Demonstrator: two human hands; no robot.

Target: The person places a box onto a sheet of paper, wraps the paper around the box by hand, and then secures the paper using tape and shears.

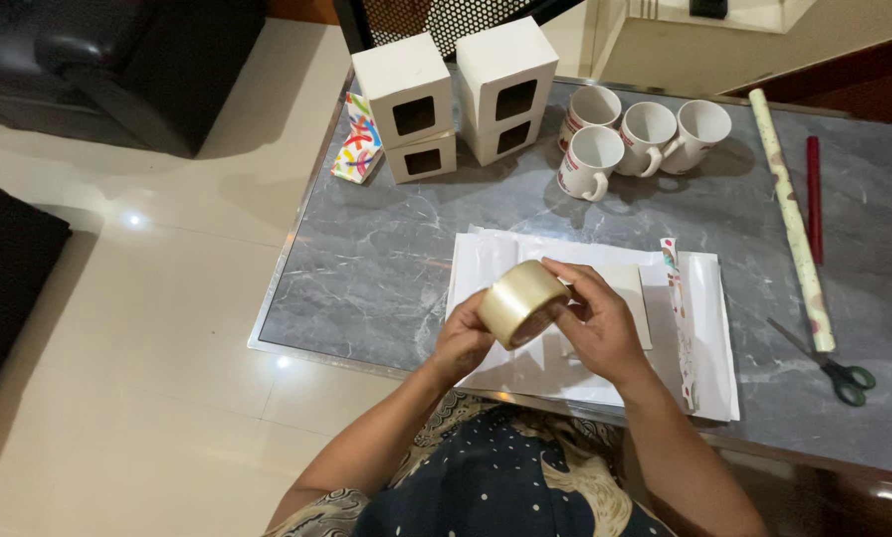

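Grey marble-look table (386, 268), glossy, pale veins, thin metal edge; it stands on cream floor tiles. Centre front: white wrapping paper (709, 328) spread flat w/ its plain side up, a narrow strip of colourful print showing along the right fold. A white box lies on the paper, mostly hidden behind the hands.

At the back: four white cardboard boxes (505, 60), cube-ish, in two stacks of two, each w/ a square window cut-out. Beside them a small wrapped parcel (357, 139) in bright squiggle print. Four white ceramic mugs (590, 159) clustered, rims up. On the right: a long cream patterned paper roll (792, 219), a slim red roll (814, 199), and green-handled scissors (844, 376).

Tape roll (520, 301): clear packing tape, beige-tan sheen, fat ring, held tilted above the paper, approx. mid-table front. Left hand (461, 343) grips it from below, fingers curled round the ring. Right hand (595, 323) has its fingers pressed together on the roll's upper edge, thumb on its face.
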